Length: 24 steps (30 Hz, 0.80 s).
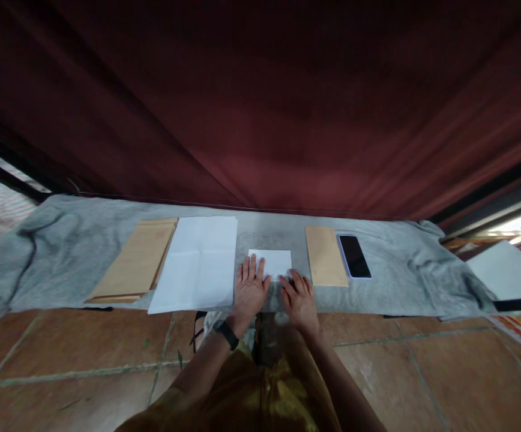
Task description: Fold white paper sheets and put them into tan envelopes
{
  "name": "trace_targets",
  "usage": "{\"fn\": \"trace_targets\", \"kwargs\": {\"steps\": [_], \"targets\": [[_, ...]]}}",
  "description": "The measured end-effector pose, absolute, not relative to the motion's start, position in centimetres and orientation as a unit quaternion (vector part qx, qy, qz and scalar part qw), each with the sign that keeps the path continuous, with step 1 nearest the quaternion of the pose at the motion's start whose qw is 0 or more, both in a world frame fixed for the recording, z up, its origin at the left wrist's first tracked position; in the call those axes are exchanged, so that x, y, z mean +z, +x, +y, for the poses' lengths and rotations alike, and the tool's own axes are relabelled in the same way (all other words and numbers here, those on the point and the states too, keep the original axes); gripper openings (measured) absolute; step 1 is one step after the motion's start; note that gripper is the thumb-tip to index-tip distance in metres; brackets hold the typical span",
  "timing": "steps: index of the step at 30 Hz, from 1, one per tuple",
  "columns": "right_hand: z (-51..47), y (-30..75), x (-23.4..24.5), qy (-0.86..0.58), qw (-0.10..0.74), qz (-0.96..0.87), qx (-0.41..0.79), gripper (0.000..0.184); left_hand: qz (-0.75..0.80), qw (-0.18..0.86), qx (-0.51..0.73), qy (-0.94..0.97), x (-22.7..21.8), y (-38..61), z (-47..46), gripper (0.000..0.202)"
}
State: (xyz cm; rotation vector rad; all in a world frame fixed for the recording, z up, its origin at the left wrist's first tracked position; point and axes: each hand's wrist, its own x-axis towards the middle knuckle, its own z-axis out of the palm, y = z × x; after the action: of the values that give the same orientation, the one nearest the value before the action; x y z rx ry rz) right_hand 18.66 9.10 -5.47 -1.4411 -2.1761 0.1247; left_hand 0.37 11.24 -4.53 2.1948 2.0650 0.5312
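Note:
A small folded sheet of white paper (275,260) lies on the grey cloth in front of me. My left hand (249,289) rests flat across its left part, fingers stretched out and slightly spread. At the lower right edge of the paper is my right hand (301,303), its fingers a little bent and apart, the thumb and index tips touching the edge. Left of the hands lies a stack of large white sheets (200,264) with faint crease lines. A brown envelope (327,257) lies just right of my right hand.
More brown envelopes (137,258) are stacked beyond the white sheets on the left. A phone (355,257) lies at the right. Grey cloth (404,264) covers the narrow table; a dark red curtain (260,120) hangs behind it. Tiled floor (377,372) shows below the front edge.

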Motion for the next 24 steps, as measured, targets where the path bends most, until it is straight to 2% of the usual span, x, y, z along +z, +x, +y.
{"fn": "trace_targets", "kwargs": {"steps": [6, 9, 13, 18, 24], "targets": [[13.2, 17.4, -5.5, -0.609, 0.346, -0.709, 0.085, 0.041, 0.679, 0.028, 0.163, 0.716, -4.4, 0.5, 10.8, 0.055], [15.6, 16.9, -5.0, -0.652, 0.357, -0.651, 0.154, 0.038, 0.679, 0.017, 0.175, 0.713, -4.6, 0.6, 10.8, 0.055], [18.1, 16.6, -4.4, -0.691, 0.355, -0.574, 0.259, 0.026, 0.677, 0.015, 0.191, 0.711, -5.0, 0.6, 10.8, 0.056], [19.5, 17.0, -3.8, -0.653, 0.375, -0.562, 0.342, 0.009, 0.676, 0.045, 0.208, 0.706, -4.9, 0.3, 10.8, 0.055], [18.7, 17.6, -0.8, -0.564, 0.439, -0.556, 0.425, 0.03, 0.669, 0.128, 0.344, 0.646, -4.2, -0.7, 11.0, 0.059]]}}
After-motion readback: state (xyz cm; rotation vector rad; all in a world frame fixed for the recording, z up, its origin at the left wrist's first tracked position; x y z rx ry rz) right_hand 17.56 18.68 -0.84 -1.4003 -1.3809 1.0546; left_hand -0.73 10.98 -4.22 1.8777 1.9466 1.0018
